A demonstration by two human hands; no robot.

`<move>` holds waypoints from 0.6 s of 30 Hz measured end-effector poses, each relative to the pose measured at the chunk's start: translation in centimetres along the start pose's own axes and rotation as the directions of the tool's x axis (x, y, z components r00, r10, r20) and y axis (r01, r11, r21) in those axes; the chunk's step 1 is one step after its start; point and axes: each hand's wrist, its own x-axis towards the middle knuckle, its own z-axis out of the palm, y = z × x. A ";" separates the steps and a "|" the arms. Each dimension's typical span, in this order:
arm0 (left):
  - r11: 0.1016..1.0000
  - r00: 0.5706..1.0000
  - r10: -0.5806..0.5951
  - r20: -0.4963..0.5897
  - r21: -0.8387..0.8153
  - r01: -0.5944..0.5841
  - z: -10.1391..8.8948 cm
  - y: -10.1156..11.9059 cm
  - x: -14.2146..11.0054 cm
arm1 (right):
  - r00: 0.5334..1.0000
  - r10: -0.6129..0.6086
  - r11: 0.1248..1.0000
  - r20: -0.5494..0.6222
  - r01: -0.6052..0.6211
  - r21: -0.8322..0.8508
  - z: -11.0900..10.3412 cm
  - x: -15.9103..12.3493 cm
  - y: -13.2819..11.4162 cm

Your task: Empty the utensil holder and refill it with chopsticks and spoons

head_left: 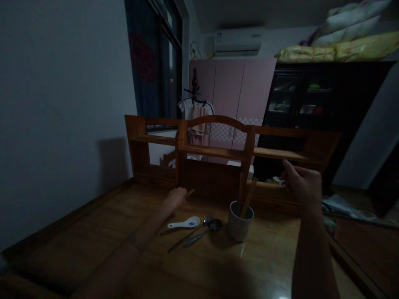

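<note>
So, a wooden stick (190, 192) is being gripped in the left hand (177, 199), held over the far part of the surface (268, 261), behind the white spoon (183, 223). Only one end pokes out past the fingers, so what kind of stick it is can't be told. That grip is closed around it. The right hand (303, 182) is held up off to the right, near the shelf unit (215, 152), with fingers curled; whether anything is pinched in there can't be made out.

Just nearer than the left hand, the white spoon, a metal spoon (207, 220) and a dark ladle (215, 225) are laid out close together. Right beside the ladle, a grey cup (238, 227) is stood upright with a few chopsticks (248, 197) leaning in it.

Progress-wise it'd be called partway, as a guess: chopsticks are already in the cup, while the held stick, both spoons and the ladle are left outside it. Further back, a pink wardrobe (229, 87) is partly hidden by the shelf unit.
</note>
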 end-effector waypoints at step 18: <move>0.604 0.771 0.631 0.086 -0.678 -0.419 -9.5 8.6 -3.4 | 0.456 -0.465 0.810 0.759 -0.127 0.572 7.0 -5.6 -8.0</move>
